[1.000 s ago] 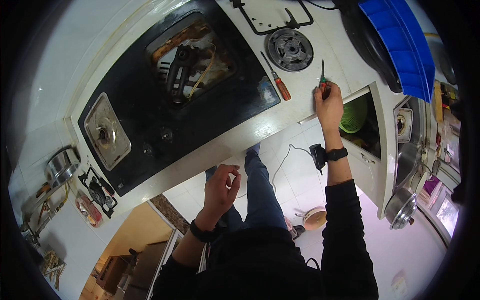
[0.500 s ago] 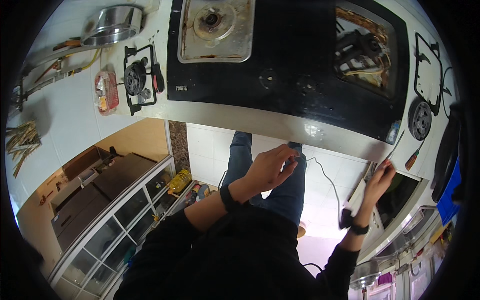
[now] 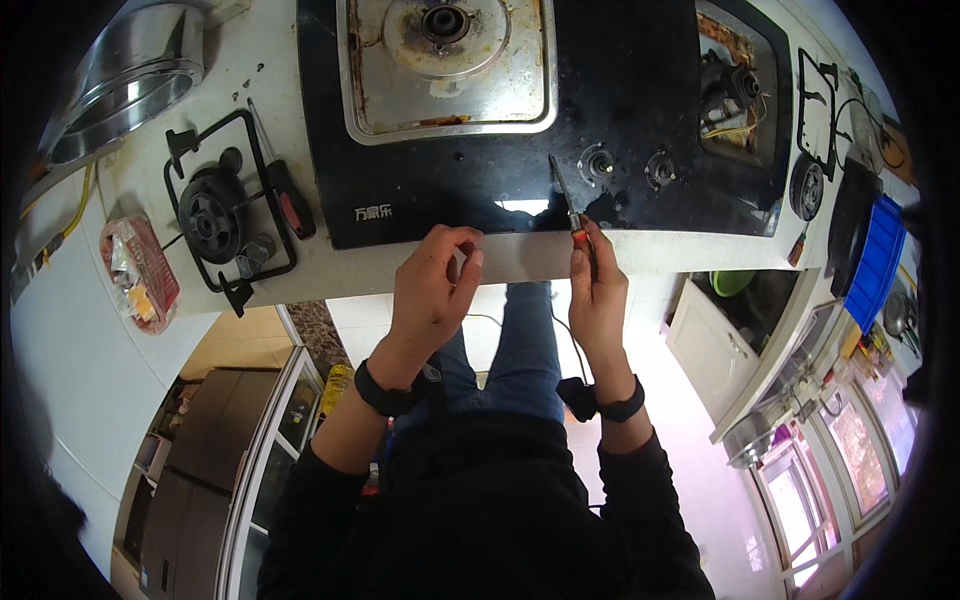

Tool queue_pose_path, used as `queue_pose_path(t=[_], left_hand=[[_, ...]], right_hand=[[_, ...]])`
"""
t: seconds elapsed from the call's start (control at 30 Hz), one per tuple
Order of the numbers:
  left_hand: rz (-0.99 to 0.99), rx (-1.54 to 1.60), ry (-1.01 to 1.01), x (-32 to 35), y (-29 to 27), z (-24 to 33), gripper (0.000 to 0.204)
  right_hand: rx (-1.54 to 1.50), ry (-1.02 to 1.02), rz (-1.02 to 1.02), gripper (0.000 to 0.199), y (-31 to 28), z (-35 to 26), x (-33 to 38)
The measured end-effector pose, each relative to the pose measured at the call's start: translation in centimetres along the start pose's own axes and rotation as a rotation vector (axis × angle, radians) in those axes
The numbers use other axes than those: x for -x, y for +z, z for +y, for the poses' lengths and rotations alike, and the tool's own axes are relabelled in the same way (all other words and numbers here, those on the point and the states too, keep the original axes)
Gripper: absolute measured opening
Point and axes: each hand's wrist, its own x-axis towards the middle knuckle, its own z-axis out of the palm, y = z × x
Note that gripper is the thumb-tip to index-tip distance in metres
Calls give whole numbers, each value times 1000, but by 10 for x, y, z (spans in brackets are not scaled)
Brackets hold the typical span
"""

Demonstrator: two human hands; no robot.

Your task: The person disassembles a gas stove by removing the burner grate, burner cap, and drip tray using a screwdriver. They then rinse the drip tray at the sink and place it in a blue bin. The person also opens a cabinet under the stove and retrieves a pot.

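Observation:
In my right hand (image 3: 600, 290) is a screwdriver (image 3: 566, 195) with a red and dark handle; its thin metal shaft points forward over the black glass gas cooktop (image 3: 430, 190). The tip lies near the two round knob seats (image 3: 598, 165), whose knobs are off. My left hand (image 3: 432, 290) hovers at the cooktop's front edge, fingers curled in toward the thumb. Whatever those fingers hold, if anything, is hidden. At the left, a burner cap (image 3: 211, 215) sits within a black pan support (image 3: 245, 285), beside a second screwdriver (image 3: 287, 195) with a black and red handle.
A steel pot (image 3: 135, 80) and a red plastic basket (image 3: 140, 270) stand at the left. The right burner opening (image 3: 735, 95) is uncovered. At the right lie another burner cap (image 3: 806, 187), a pan support (image 3: 815, 110), a small brush (image 3: 798, 247) and a blue tray (image 3: 873, 262).
My right hand has come from the far right counter to the cooktop's front with the screwdriver. My left hand has risen toward the front edge. The view has shifted left and closer.

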Motion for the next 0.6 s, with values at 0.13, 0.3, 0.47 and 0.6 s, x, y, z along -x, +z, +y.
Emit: queue_pose_path(t=[0.13,0.3,0.47,0.6], left_hand=[[-14,3,34,-6,-8,-10,19],[-21,-22,71,-10,-12,-14,21],[-41,-33,30,-18,-15,-14,21],[-18,-70,23,-23,-16,-11,22]], right_hand=[[-3,7,37,37,8,-2,-7],[48,33,46,37,13,-8,-17],[296,-164,67,42,19,-10,-40],[181,-98,37,45,24,-10,-54]])
